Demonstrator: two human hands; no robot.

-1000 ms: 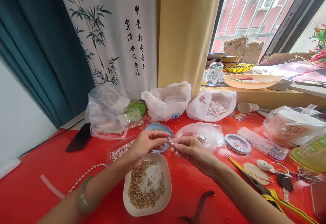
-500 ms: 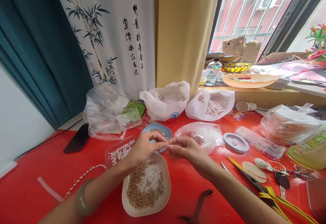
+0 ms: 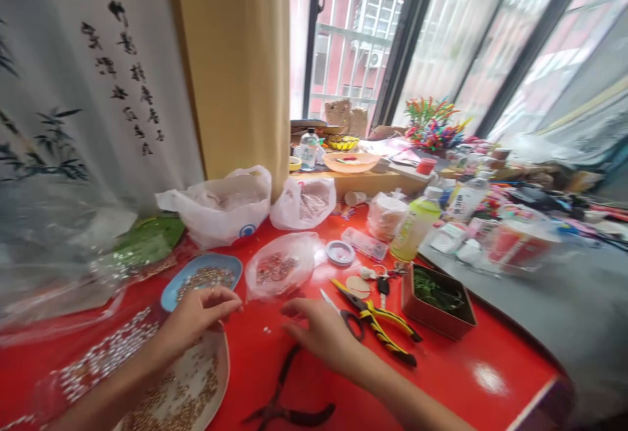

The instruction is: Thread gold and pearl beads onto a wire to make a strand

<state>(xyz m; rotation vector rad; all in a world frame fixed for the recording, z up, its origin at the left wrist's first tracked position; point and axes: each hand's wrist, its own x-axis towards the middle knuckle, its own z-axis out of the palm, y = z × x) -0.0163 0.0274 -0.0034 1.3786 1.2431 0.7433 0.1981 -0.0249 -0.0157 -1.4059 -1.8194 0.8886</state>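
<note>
Scissors [image 3: 349, 314] lying flat, tips pointing away-left, right hand [image 3: 321, 334] open touching handle, left hand [image 3: 196, 313] pinched.

Whole view motion-blurred, white dish [image 3: 218, 379] of gold beads cut off by bottom edge, anything pinched in left hand [image 3: 199, 316] too small to tell, pearl strands [image 3: 103, 359] smeared.

A red tabletop [image 3: 456, 365] beside a barred window [image 3: 353, 45] is crowded with craft supplies: a blue dish [image 3: 171, 293] of small beads, a clear bag [image 3: 279, 267] of reddish pieces, two white plastic bags [image 3: 220, 208] against a yellow curtain [image 3: 230, 71], a round spool [image 3: 340, 252], a green-tinted bottle [image 3: 417, 228] and a brown box [image 3: 436, 297] of dark green material. An ink-bamboo hanging [image 3: 88, 91] with calligraphy covers the wall at left. Colourful artificial flowers [image 3: 434, 130] stand on the sill.
</note>
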